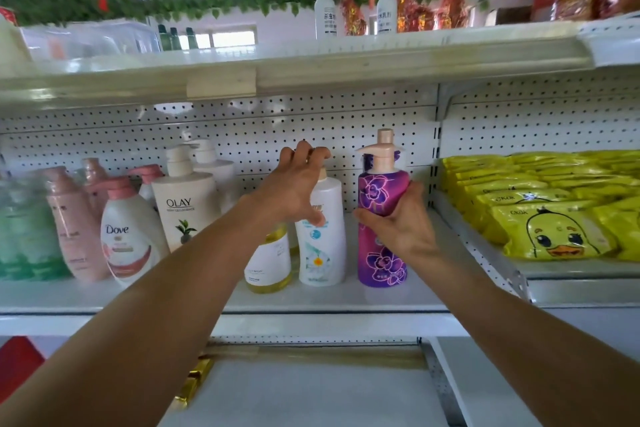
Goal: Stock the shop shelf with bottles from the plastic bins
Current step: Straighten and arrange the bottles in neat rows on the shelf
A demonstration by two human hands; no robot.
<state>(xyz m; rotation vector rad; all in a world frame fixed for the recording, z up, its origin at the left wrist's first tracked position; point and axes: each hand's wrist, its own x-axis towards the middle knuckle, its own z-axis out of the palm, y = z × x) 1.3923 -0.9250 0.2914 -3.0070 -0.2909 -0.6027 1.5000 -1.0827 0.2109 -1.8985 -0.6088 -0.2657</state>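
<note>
A purple flowered pump bottle [381, 204] stands upright on the white middle shelf [311, 302], right of the other bottles. My right hand [398, 222] grips its middle from the right side. Just left of it stands a white bottle [323, 246] with a blue and flower label. My left hand [294, 187] reaches over this bottle's top, with fingers curled round the hidden pump head and the thumb lying across the front. A yellow-liquid bottle [270, 260] stands partly hidden behind my left forearm.
Left along the shelf stand an Olay bottle [185, 198], a Dove bottle [130, 236], pink bottles [71, 218] and green ones [24, 225]. Yellow duck packets [550, 236] fill the right bay. Spray bottles [325, 7] and a clear plastic container [90, 42] sit on the top shelf.
</note>
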